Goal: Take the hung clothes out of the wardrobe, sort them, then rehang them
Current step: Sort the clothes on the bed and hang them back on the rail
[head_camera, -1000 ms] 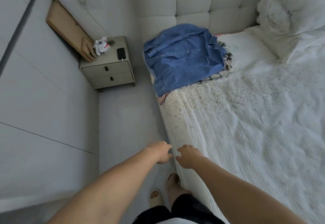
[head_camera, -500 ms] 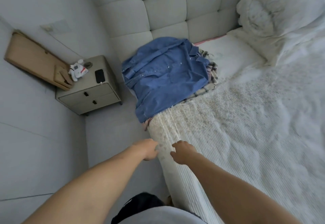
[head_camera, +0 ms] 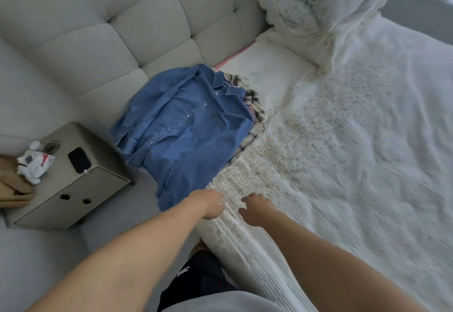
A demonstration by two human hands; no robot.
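A blue denim shirt [head_camera: 186,127] lies spread on top of a pile of clothes at the head-left corner of the bed, its hem hanging over the bed's edge. A plaid garment [head_camera: 256,113] peeks out from under it on the right. My left hand [head_camera: 208,203] reaches forward just below the shirt's hem, at the edge of the white bedspread [head_camera: 343,164]; its fingers are hidden behind the back of the hand. My right hand [head_camera: 255,210] hovers beside it over the bedspread with loosely curled fingers, holding nothing.
A grey nightstand [head_camera: 73,189] stands left of the bed, with a phone [head_camera: 79,159] and a small white toy [head_camera: 34,164] on top. Behind the pile rises a tufted headboard [head_camera: 147,29]. Bunched white bedding [head_camera: 318,12] sits at the bed's head.
I have moved closer to the pile and the view has swung right. Both hands stay stretched out side by side and now lie nearer the shirt's hem.
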